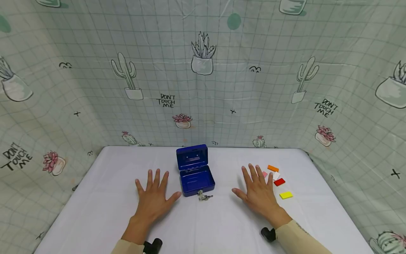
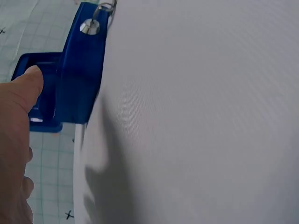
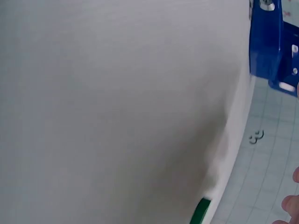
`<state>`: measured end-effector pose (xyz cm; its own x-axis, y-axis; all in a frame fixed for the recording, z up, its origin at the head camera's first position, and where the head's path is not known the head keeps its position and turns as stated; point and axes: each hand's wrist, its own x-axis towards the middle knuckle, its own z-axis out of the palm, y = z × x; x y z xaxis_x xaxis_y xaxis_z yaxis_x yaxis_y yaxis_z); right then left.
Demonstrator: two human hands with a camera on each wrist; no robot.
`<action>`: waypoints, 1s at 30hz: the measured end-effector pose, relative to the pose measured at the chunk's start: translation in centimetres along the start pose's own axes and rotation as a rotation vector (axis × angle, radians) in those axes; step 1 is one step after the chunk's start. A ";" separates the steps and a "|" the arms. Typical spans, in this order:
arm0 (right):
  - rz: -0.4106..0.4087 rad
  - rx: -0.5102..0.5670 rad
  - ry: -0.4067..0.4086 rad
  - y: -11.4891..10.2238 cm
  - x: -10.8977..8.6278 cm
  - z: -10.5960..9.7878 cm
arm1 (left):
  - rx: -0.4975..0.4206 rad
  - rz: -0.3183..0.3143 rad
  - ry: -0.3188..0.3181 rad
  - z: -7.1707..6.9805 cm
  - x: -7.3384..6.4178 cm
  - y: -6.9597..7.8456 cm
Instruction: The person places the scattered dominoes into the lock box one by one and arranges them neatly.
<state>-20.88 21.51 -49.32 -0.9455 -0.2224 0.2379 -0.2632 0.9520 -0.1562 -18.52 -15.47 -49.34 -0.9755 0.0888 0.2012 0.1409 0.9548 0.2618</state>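
Note:
A blue metal cash box (image 1: 198, 180) stands near the middle of the table, its lid (image 1: 192, 157) raised at the back and no contents visible. Keys on a ring (image 1: 204, 197) hang from the front lock. To the left of the box, my left hand (image 1: 153, 199) is spread with straight fingers, thumb pointing towards it, holding nothing. My right hand (image 1: 260, 195) is likewise spread and holds nothing, right of the box. Just beyond its fingertips lie small flat pieces: orange (image 1: 273, 168), white (image 1: 276, 175), red (image 1: 279, 182) and a partly covered pink one (image 1: 264, 174).
A yellow piece (image 1: 286, 195) lies right of the right hand. In the right wrist view a green piece (image 3: 200, 212) shows at the bottom edge. The white table (image 1: 104, 183) is backed by a grid-patterned cloth (image 1: 253, 88) with plant drawings.

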 end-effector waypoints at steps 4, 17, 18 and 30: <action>-0.030 0.026 -0.028 -1.8 1.6 0.0 | -0.030 0.027 0.021 0.5 0.8 0.9; -0.153 0.097 -0.157 -7.3 5.7 2.1 | -0.110 0.063 -0.069 2.4 2.2 4.3; -0.153 0.104 -0.173 -7.5 5.9 2.3 | -0.121 0.061 -0.080 2.6 2.2 4.4; -0.202 0.105 -0.285 -8.5 6.0 2.9 | -0.186 0.067 -0.133 2.3 2.3 4.3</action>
<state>-24.89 11.47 -49.34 -0.8839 -0.4677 0.0000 -0.4547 0.8594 -0.2340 -20.56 -10.52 -49.96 -0.9747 0.1990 0.1015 0.2233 0.8777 0.4240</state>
